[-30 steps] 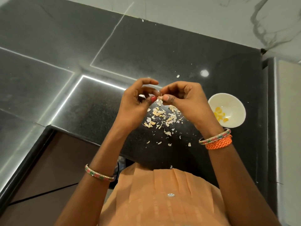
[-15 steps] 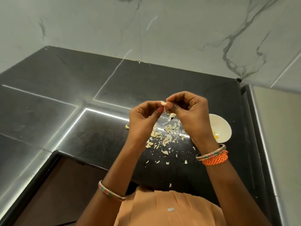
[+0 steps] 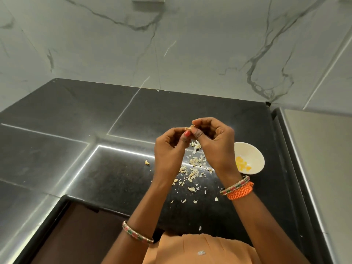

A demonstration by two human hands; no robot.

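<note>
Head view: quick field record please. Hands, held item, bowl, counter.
left hand: raised above the black counter, thumb and fingers pinch the small pale piece
right hand: fingers curled, pinches the same piece from the other side
small pale piece: in the air between both hands; too small to identify
white bowl: on the counter, right of the right wrist, holds a few yellow pieces
peel scraps: scattered on the counter below the hands
backdrop: marble wall
</note>
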